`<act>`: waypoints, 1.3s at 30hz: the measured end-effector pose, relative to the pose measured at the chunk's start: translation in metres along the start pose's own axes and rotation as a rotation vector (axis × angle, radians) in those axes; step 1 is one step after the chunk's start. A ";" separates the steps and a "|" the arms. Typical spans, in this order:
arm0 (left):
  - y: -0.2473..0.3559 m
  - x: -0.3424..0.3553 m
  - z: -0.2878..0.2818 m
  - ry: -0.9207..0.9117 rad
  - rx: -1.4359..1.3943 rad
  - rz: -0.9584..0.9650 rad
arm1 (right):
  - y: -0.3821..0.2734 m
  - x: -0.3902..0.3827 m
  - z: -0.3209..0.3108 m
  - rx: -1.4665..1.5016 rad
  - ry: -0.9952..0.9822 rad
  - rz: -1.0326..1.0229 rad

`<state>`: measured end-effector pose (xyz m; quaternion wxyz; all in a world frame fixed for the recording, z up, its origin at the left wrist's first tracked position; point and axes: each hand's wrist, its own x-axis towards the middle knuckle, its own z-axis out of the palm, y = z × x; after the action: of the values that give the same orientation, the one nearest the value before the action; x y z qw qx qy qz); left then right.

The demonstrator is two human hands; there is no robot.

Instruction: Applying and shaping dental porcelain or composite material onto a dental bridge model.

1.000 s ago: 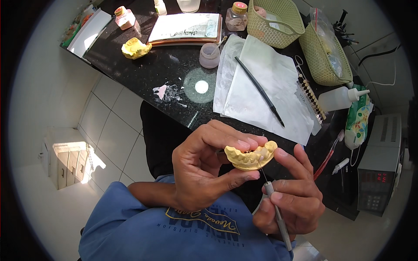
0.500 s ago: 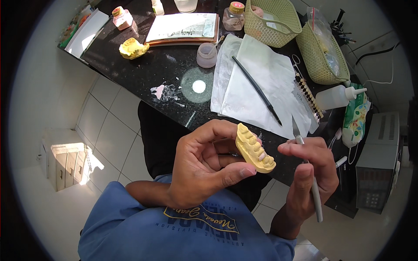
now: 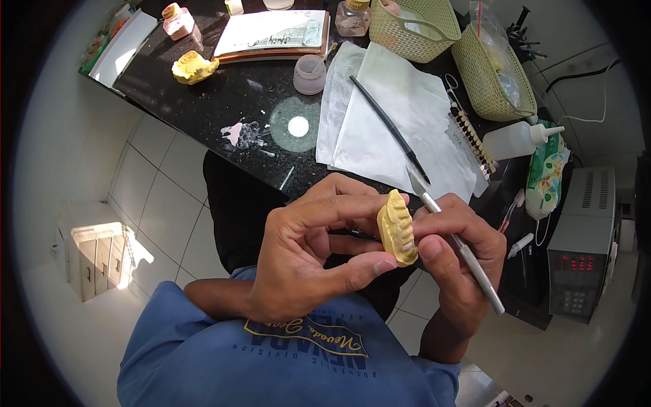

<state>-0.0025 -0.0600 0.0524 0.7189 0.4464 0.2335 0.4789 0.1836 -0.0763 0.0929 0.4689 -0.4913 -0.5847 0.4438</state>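
Note:
Between the thumb and fingers of my left hand point(image 3: 305, 247) is a yellow plaster dental model point(image 3: 396, 230), raised above my lap near the counter edge. Its row of teeth faces my right hand, and a small pale pink patch shows low on that row. My right hand point(image 3: 461, 264) grips a slim metal craft knife point(image 3: 470, 260). The knife slants up and left, its pointed blade near the white paper's front edge in the picture. My right thumb and fingers are close beside the model; whether they touch it I cannot tell.
On the black counter lie white paper sheets point(image 3: 386, 146), a dark slim tool point(image 3: 386, 122), a tooth shade guide point(image 3: 472, 139) and a small jar point(image 3: 310, 76). Another yellow model point(image 3: 194, 68) sits at the far left. Baskets point(image 3: 413, 34) and a squeeze bottle point(image 3: 515, 140) stand at right.
The dental model has been turned so its teeth face right. My right hand has come closer to it, and the knife has tilted leftward, its blade now showing. The whole view has shifted slightly.

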 end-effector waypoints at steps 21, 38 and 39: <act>-0.004 0.000 0.000 -0.049 -0.017 -0.030 | 0.008 -0.002 -0.008 0.080 -0.075 0.058; -0.004 0.003 -0.001 -0.071 0.011 -0.065 | 0.009 -0.004 -0.009 0.113 -0.067 0.082; -0.004 0.003 -0.001 -0.067 0.002 -0.061 | 0.009 -0.003 -0.008 0.113 -0.069 0.079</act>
<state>0.0000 -0.0573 0.0485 0.7403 0.4554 0.2231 0.4413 0.1935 -0.0779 0.0848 0.4578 -0.4709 -0.5547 0.5109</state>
